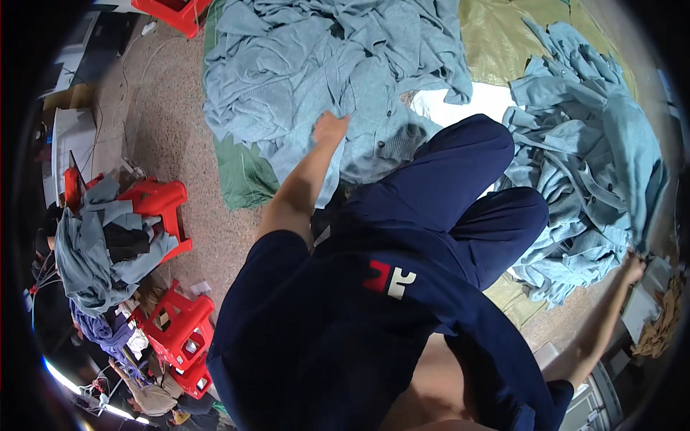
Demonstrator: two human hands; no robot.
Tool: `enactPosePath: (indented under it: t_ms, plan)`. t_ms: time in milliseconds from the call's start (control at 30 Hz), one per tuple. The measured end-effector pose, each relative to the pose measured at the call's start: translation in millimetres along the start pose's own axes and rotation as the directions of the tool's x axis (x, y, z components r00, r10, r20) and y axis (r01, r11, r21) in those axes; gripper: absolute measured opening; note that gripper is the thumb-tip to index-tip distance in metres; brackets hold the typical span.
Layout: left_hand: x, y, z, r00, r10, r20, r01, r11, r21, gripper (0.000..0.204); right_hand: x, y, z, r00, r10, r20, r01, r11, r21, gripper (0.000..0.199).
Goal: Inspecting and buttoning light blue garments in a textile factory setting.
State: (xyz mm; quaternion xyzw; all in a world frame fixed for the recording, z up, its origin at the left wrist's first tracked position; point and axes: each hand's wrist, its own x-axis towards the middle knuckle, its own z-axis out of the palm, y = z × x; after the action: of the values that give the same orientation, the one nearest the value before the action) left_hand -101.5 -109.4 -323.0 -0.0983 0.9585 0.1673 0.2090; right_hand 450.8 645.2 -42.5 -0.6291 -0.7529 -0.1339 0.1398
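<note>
My left hand [330, 128] reaches forward onto a big heap of light blue garments [316, 65] and its fingers are curled into the fabric of one light blue garment [374, 144] with buttons. My right hand [633, 268] stretches far out to the right, where the edge of a second heap of light blue garments [582, 165] meets a grey box [650, 287]. That hand is small and at the picture's rim, so its grip is unclear. My navy trousers [460, 187] and navy shirt [345, 323] fill the middle.
The heaps lie on green [241, 176] and yellow-green sheets [503, 36] over a speckled floor [165, 122]. At the left, red plastic stools [176, 323] stand about, one draped with blue and dark clothes [100, 244]. Brown scraps [665, 323] lie at the far right.
</note>
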Motion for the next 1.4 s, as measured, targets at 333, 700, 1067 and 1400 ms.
enactPosePath:
  t_ms: [333,700,1067,1400]
  plan:
    - [15.6,-33.2,16.8,0.986,0.166,0.024,-0.161,0.978,-0.136,0.047,-136.8,-114.3,40.0,0.941,0.101,0.323,-0.317,0.6,0.735,0.034]
    - [-223.1,97.5,-208.9,0.206,0.828,0.521,-0.08,0.545,-0.835,0.02,-368.2,-459.7,-175.6,0.231,-0.972,-0.044,0.069,-0.029,0.997,0.052]
    - [-298.3,62.4,-306.8,0.274,0.775,-0.569,-0.219,-0.526,-0.822,0.014,-434.4,-539.0,-110.7,0.152,-0.978,-0.146,-0.056,-0.156,0.986,0.038]
    - [-266.0,113.5,-413.9,-0.309,0.951,-0.022,-0.252,-0.104,-0.962,0.018,-471.6,-607.6,-108.7,0.236,-0.946,-0.224,0.036,-0.222,0.974,0.05]
